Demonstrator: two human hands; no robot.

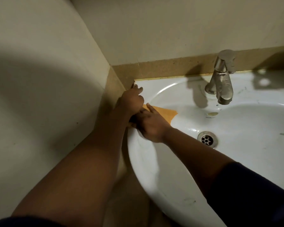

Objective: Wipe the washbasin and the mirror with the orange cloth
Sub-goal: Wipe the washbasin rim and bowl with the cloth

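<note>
The white washbasin fills the right side of the head view. An orange cloth lies over its left rim and hangs a little into the bowl. My right hand lies on the cloth at the rim, index finger straight, and presses it down. My left hand sits just behind it on the rim's back left corner by the wall. Its fingers are curled and touch the cloth's far edge; whether they grip it is hidden. No mirror is in view.
A dull metal tap stands at the back of the basin, over the drain. A brown tiled ledge runs behind the basin, and the wall closes in right at its left.
</note>
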